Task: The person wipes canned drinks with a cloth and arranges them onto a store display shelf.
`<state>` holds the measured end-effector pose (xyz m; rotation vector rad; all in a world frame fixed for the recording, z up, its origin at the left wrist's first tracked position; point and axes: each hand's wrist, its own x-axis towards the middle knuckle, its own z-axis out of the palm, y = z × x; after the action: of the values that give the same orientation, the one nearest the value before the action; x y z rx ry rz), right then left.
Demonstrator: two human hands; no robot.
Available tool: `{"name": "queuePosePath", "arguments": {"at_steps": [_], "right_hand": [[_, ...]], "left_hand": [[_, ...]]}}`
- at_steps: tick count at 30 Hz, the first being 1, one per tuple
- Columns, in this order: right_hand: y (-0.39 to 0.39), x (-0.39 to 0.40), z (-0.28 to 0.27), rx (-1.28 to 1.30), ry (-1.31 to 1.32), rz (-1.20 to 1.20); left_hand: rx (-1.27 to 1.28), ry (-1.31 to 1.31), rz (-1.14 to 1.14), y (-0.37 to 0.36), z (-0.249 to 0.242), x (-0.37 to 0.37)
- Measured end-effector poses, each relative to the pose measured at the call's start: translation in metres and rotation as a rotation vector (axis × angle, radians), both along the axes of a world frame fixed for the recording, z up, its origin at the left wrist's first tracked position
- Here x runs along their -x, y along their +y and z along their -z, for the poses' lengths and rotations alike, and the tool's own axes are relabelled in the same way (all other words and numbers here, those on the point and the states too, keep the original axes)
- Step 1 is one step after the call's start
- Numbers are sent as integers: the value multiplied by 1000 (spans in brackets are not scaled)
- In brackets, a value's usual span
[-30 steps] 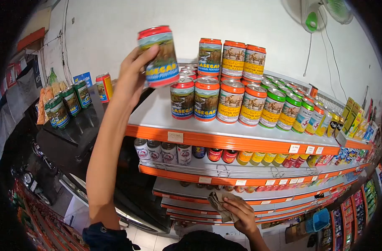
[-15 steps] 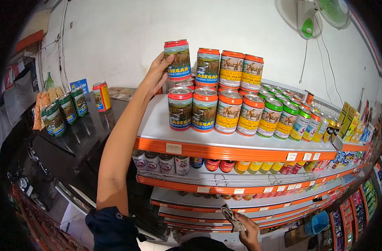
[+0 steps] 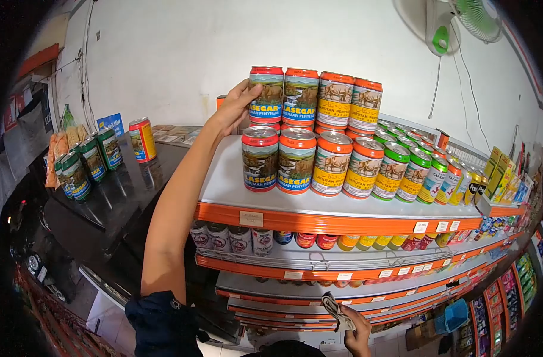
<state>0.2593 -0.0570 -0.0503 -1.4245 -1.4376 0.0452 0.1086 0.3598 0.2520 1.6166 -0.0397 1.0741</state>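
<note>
My left hand [image 3: 234, 108] has its fingers round a red-topped Lasegar can [image 3: 265, 95], which stands in the upper layer beside an orange-topped Lasegar can [image 3: 300, 96]. To the right of these are two yellow-and-white Larutan Penyegar cans [image 3: 335, 101]. Below and in front, a lower row starts with another red-topped can [image 3: 260, 159] on the white shelf top [image 3: 224, 184]. Low in the view, near the lower shelves, my right hand [image 3: 357, 333] is closed on a folded grey cloth [image 3: 338, 312].
Green cans [image 3: 75, 175] and a red-and-yellow can [image 3: 142, 140] stand on a dark counter [image 3: 128, 196] at the left. Lower shelves with orange edges [image 3: 337, 275] hold drinks. A wall fan [image 3: 476, 18] is at the upper right, a blue basket [image 3: 453, 316] at the lower right.
My left hand has moved the red-topped can right and down, so that it now stands close beside the orange-topped one. My right hand still holds the cloth. The view has shifted slightly.
</note>
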Motion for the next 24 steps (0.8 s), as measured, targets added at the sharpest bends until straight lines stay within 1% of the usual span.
{"name": "queuePosePath", "arguments": {"at_steps": [4,8,10,11,12,14,16,18,19,20,24], "right_hand": [[6,1,9,-2,27,-25],[7,3,8,38,11,-18],[7,4,3,55,-3,-16],[8,6,-1,64,12,-27],[8,7,-5,74,27,-37],[10,5,-1,80,5,-37],[11,4,7,86,-15,-32],[12,5,11,117,-12,-32],[14,7,10,111,70,-58],[15,9,9,110,67,-53],[21,19,-2,5,57,-134]], "left_hand": [[-85,52,-121,-1,-2,4],[-26,85,-83,2,-1,12],[-27,255,-112,-1,2,20],[-80,302,-106,1,6,21],[-78,295,-109,2,7,22],[-146,393,-134,3,8,22],[-160,379,-134,0,5,23],[-201,418,-146,0,3,23],[-201,414,-144,3,4,22],[-202,419,-137,7,5,22],[-172,462,-131,8,2,23]]}}
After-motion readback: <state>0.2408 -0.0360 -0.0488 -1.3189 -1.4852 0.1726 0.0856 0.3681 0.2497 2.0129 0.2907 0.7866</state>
